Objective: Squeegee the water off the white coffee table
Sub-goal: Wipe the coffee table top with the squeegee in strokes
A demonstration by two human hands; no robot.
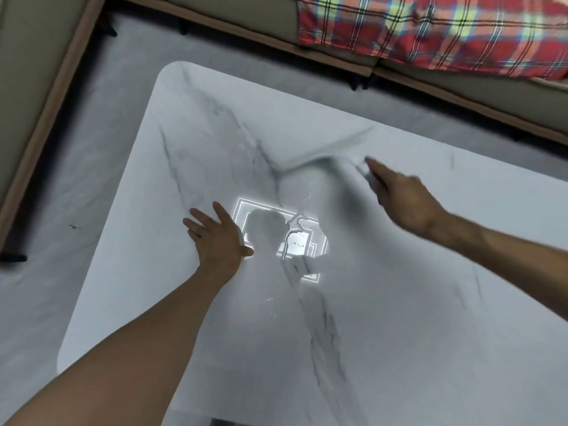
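The white marble-veined coffee table (399,318) fills most of the view. My left hand (215,238) rests flat on it with straight fingers, left of a bright reflected ceiling light. Thin trails and drops of water (295,226) glint inside that reflection. My right hand (405,198) reaches over the table's far middle and grips the handle of a pale squeegee (325,152), forefinger stretched along it. The squeegee is smeared by motion blur. Its blade shows as a long grey streak running from centre to upper right, beyond the water.
A beige sofa (215,13) with a wooden base runs along the top and down the left side. A red plaid blanket (430,29) lies on it at the top right. Grey floor (92,164) separates the sofa and the table's rounded far-left corner.
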